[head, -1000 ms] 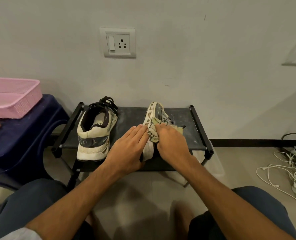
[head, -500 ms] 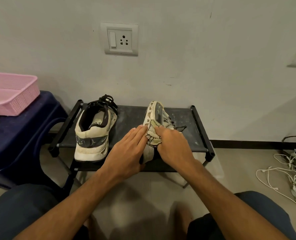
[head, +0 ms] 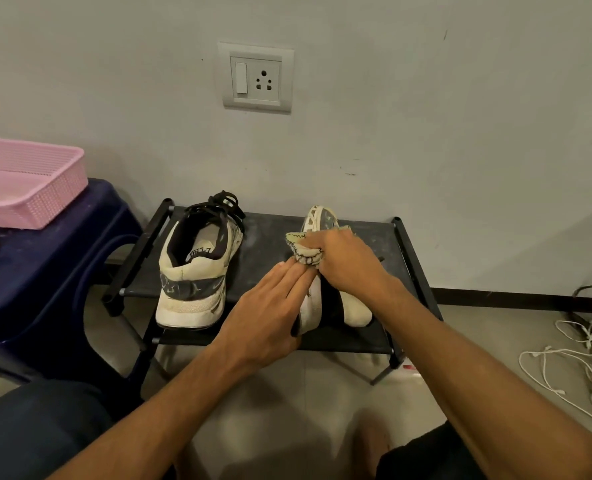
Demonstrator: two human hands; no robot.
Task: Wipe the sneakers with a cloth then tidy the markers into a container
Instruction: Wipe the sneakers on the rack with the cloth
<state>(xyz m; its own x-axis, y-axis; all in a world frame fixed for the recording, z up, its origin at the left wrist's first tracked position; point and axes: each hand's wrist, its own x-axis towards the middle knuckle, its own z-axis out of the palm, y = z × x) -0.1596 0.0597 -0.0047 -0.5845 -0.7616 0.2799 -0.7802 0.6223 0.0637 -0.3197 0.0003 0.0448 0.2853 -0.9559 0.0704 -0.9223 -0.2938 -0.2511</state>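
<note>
The person is wiping one sneaker (head: 313,304). It is lying tipped on its side on the right part of the black rack (head: 367,244). The right hand (head: 351,261) is bunching the cloth (head: 303,249) in its curled fingers and is rubbing it on the sneaker, up near the toe end. The left hand (head: 270,313) is lying flat with straight fingers. It is pressing on the sole side of the sneaker, and I think this is keeping the shoe from sliding. The two hands are close together, with the fingertips almost meeting at the cloth.

The other sneaker (head: 197,271) is standing upright on the left part of the rack, with its heel toward the person. Nobody is touching it. I cannot tell if it is clean yet. So I think the wiping job is somewhere in the middle.

The marker job is not looking started. No markers are showing anywhere near the rack.

A pink basket (head: 62,188) is sitting on a blue worktop (head: 45,258), well to the left of the rack. Only part of the basket is showing, and I am not seeing any markers in that part. I think the markers are going in there later.
</note>
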